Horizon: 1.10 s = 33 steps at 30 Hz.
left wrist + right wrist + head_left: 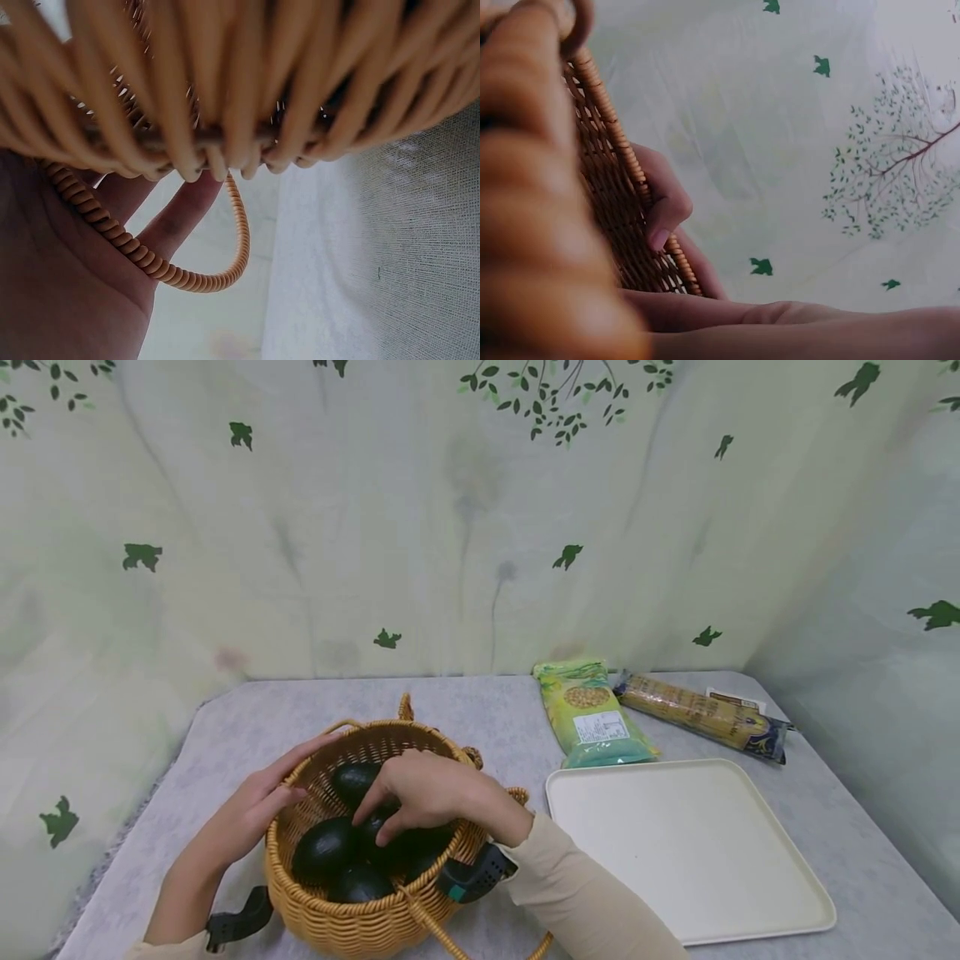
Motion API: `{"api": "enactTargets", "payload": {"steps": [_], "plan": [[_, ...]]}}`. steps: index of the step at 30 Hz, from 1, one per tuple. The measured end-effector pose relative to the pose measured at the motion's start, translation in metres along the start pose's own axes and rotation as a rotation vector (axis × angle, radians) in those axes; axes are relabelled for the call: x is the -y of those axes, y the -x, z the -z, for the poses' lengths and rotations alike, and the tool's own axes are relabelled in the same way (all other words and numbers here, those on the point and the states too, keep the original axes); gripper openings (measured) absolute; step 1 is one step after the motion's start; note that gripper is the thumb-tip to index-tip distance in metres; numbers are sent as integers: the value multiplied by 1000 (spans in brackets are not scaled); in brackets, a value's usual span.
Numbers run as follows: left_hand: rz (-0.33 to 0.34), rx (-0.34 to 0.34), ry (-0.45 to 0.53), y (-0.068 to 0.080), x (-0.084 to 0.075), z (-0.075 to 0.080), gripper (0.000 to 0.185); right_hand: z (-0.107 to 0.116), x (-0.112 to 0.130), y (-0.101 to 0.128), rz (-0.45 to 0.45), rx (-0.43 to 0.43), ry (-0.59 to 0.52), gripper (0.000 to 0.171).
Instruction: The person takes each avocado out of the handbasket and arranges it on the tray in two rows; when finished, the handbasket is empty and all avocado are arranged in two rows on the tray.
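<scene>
Avocados [330,847], dark and round, all sit in the woven wicker basket [352,918], right hand [427,793] curling fingers onto one, left hand [255,806] flat against the rim, cream tray [690,852] bare.

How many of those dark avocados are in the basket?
4 show in the basket: back, left, front, and one under the right hand. More may be hidden beneath.

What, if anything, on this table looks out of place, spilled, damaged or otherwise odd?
Nothing stands out. The wicker basket stands upright with dark avocados inside, the cream tray lies flat, and two sealed packets lie beyond it. The left hand steadies the rim; the right hand reaches in.
</scene>
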<state>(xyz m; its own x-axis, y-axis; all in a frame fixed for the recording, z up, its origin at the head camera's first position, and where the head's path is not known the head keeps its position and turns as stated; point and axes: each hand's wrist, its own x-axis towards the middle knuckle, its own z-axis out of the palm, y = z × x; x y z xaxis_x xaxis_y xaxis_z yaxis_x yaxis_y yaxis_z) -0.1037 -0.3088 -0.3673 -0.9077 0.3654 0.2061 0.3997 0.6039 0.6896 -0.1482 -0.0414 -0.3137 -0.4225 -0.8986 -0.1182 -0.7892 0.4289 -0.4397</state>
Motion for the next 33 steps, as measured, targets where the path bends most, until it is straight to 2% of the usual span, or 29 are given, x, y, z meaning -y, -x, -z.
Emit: {"api": "enactTargets", "payload": {"steps": [5,10,14,19,27,33], "plan": [[-14,-2,0,0,1,0,65,0,2,4,24,-17,-14,32],[5,4,12,2,3,-2,65,0,5,11,64,-44,-9,34],[24,8,10,2,5,-2,63,1,8,17,76,-79,4,35],[8,7,-6,1,4,-1,61,5,11,22,108,-135,17,37],[8,2,-12,1,5,-2,62,7,12,39,105,-207,-23,36],[5,3,-6,1,5,-1,62,1,11,54,100,-277,-104,36]]}}
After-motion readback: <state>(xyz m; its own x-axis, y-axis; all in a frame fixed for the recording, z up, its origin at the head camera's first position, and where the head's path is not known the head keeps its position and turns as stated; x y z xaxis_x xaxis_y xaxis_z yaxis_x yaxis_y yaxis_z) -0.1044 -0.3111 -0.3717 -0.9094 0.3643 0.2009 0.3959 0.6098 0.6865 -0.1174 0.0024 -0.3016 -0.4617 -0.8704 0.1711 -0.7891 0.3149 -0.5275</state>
